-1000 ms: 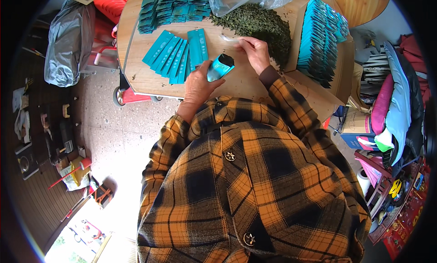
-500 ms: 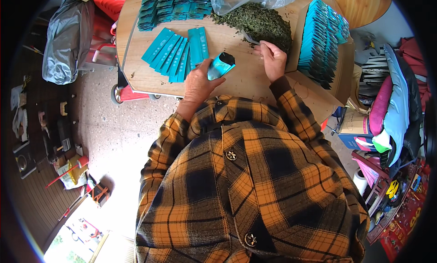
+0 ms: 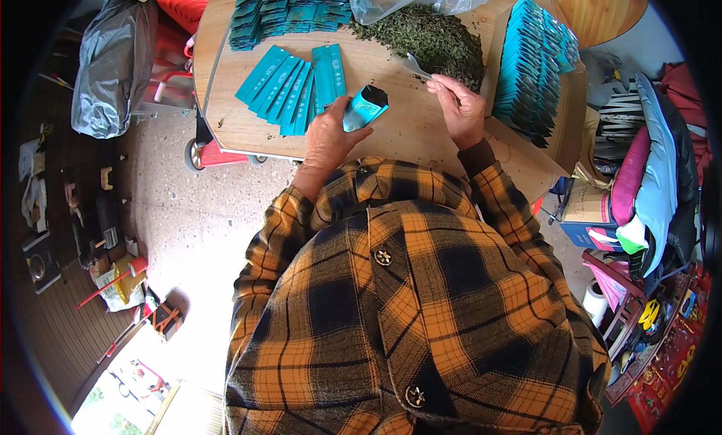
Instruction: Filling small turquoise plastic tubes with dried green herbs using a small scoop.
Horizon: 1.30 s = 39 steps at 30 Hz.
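Pouch: teal foil pouch [image 3: 364,108], long axis slanting, open mouth toward the tabletop's [image 3: 391,138] far right.
Left hand [image 3: 329,136]: grip closed around pouch.
Right hand [image 3: 460,110]: pinching a small scoop [image 3: 416,65] beside the tea-leaf pile [image 3: 432,40].

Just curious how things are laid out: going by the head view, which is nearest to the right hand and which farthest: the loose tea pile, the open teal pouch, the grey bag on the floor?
1. Loose tea pile, just above the right hand.
2. Open teal pouch, to its left, in the left hand.
3. Grey bag, far left on the floor.

Daylight was bright and even, blown out on the floor [image 3: 188,345] at lower left, the centre sharp, while fisheye bending and dark vignetting marked the rim.
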Motion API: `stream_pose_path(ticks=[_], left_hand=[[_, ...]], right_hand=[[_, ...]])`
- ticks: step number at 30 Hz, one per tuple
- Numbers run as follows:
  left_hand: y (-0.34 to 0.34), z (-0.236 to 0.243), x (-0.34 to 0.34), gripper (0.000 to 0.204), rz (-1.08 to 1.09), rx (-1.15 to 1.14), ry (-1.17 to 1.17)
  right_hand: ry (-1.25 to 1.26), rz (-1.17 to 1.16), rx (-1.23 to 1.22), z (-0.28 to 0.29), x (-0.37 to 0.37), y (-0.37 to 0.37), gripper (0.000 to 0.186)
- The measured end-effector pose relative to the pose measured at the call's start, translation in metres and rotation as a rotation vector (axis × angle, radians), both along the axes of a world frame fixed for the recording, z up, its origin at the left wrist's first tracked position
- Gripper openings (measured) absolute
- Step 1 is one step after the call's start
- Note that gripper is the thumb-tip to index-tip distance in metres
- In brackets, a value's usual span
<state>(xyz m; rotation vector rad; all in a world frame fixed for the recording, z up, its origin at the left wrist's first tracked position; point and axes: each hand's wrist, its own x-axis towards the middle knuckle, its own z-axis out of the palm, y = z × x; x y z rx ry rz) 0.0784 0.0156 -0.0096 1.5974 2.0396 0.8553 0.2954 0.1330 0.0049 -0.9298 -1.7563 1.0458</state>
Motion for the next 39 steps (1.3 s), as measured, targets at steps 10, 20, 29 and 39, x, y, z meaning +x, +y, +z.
stream_pose_path(ticks=[10,20,29,39], left_hand=[[0.0,0.001,0.0,0.062,0.009,-0.035,-0.015],[-0.001,0.003,0.0,0.063,0.002,-0.028,-0.032],[-0.003,0.006,0.003,0.061,0.023,-0.021,-0.084],[-0.001,0.001,0.002,0.061,0.005,0.067,-0.036]], right_hand=[[-0.185,0.112,0.575,0.052,0.007,-0.016,0.023],[-0.278,0.177,0.863,0.061,0.005,-0.017,0.028],[-0.317,0.118,0.916,0.067,0.005,-0.015,0.026],[-0.231,0.076,-0.061,0.011,0.018,-0.01,0.011]])
